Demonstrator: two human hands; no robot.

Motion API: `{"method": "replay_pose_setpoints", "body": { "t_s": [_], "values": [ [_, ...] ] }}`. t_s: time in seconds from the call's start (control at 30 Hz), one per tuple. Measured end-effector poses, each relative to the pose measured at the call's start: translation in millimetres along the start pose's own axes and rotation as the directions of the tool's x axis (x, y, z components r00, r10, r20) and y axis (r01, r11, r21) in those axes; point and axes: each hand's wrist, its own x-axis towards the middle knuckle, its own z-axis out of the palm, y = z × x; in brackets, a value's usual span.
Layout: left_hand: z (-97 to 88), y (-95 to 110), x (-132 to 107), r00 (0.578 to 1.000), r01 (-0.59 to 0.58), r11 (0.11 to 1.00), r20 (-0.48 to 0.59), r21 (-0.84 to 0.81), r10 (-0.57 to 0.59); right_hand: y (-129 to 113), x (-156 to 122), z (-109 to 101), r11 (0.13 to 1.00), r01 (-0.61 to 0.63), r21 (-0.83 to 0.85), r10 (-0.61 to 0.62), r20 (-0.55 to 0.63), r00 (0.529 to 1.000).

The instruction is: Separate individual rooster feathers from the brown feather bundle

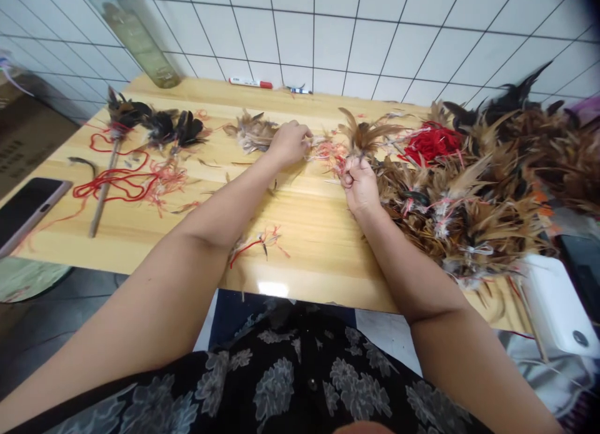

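Observation:
My right hand [360,185] is closed round the base of a small bunch of brown feathers [365,136], which fans upward above the fist. My left hand [289,143] is closed in a pinch just to the left, on thin red and pink threads [324,151] that run towards the bunch. Both hands hover over the middle of a light wooden table [304,221]. A large heap of brown and black feathers [478,184] lies right of my right hand, with a wad of red thread [432,141] on it.
Dark feather tufts [159,124], a thin stick [104,190] and looped red cord [117,181] lie at the table's left. A phone [28,209] sits at the left edge. A bottle [135,37] and a marker [250,82] stand by the tiled wall. A white box [557,306] is at right.

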Motion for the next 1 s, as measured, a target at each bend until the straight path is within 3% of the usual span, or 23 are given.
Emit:
{"method": "replay_pose_setpoints", "body": {
  "t_s": [0.1,0.23,0.47,0.63,0.8,1.0],
  "values": [
    [9.8,-8.2,-1.8,1.000,-0.023,0.999,0.001,-0.025,0.023,0.2,2.1,-4.6,1.000,0.011,-0.026,-0.010,0.024,1.000],
    [7.7,-13.9,-6.8,0.999,-0.033,0.999,0.035,-0.041,0.035,2.5,4.1,-10.2,0.998,0.027,-0.050,-0.024,0.055,0.998],
    [-0.4,10.2,-15.5,0.995,-0.079,0.996,-0.061,-0.043,0.076,1.4,4.9,-14.3,0.998,0.049,-0.036,-0.049,0.016,0.999],
    [7.8,20.3,-20.8,0.982,-0.185,0.979,0.027,-0.085,0.188,-0.2,0.7,-9.7,0.998,0.034,-0.048,-0.034,-0.014,0.999],
    [12.2,22.3,-23.2,0.988,-0.142,0.986,0.052,-0.086,0.147,-0.8,-2.4,-3.9,0.999,0.028,-0.017,-0.028,-0.008,1.000],
    [-2.5,35.5,-33.5,0.980,-0.123,0.990,0.148,-0.065,0.132,-2.1,-5.2,1.0,1.000,0.006,0.015,-0.006,-0.017,1.000]
  ]
}}
